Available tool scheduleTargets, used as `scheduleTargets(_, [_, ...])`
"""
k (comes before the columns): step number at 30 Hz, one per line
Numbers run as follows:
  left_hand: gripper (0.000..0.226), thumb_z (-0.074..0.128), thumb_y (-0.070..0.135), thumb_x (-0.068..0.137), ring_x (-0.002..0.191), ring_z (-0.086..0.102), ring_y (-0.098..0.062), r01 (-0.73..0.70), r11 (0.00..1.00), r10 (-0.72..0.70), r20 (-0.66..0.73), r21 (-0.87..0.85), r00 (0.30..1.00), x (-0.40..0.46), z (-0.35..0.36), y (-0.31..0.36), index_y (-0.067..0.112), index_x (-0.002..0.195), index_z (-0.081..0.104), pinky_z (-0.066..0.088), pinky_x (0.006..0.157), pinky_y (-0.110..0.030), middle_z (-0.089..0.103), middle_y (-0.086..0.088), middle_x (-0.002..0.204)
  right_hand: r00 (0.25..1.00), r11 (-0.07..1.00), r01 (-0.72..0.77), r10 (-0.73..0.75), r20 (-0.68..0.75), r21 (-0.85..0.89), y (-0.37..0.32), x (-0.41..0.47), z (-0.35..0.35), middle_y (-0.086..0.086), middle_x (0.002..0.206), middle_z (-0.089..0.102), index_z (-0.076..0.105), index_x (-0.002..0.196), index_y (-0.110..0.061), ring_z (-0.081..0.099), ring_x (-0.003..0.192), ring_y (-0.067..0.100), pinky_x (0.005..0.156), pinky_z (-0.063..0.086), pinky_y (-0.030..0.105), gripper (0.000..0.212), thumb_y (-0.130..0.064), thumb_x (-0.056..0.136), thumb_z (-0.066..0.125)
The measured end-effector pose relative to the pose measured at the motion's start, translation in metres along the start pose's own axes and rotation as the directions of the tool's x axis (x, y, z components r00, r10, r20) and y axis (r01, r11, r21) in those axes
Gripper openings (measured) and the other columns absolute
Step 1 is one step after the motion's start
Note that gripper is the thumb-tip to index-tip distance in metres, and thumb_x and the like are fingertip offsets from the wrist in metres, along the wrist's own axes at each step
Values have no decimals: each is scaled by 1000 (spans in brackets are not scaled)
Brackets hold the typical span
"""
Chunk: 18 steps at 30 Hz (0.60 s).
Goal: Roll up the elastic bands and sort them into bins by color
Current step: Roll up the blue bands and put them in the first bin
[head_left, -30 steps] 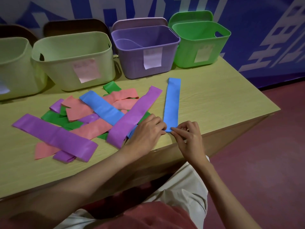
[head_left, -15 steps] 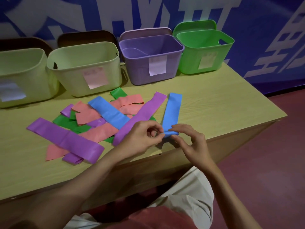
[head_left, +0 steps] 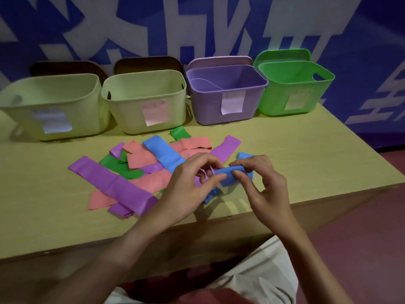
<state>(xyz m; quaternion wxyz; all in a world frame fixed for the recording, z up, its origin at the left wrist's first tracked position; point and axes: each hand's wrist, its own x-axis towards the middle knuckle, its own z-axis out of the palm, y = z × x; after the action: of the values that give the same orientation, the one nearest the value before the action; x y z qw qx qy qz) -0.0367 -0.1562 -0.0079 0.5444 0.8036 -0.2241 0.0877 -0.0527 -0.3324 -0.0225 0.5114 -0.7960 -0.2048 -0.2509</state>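
Now both hands, left hand and right hand, pinch a half-rolled blue band, its roll lying nine-to-three, tail toward twelve. Four bins stand at twelve: two pale, one purple, one green.

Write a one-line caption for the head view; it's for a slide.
Both hands roll a blue band before four bins.

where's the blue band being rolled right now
In the head view the half-rolled blue band sits right of centre near the table's front edge, pinched between the left hand and right hand, just right of the band pile.
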Motion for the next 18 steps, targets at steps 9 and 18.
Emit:
scheduleTargets(9, [12, 60, 9, 80, 81, 60, -4, 58, 959, -96, -125, -278, 987, -3, -18, 11, 20, 85, 64, 48, 77, -17, 66, 15, 82, 1000, 979, -1, -4, 23, 206, -23, 19, 14, -5, 90, 65, 66, 108, -16, 58, 82, 14, 78, 46, 27, 29, -6, 82, 70])
scheduleTargets(18, [16, 56, 10, 90, 65, 52, 7, 69, 963, -95, -86, -259, 992, -11, -32, 18, 24, 87, 63, 41, 66, -10, 64, 22, 75, 996, 993, 76, -81, 46, 93, -27, 30, 20, -2, 78, 63, 66, 82, -5, 56, 74, 14, 69, 43, 24, 15, -20, 85, 67])
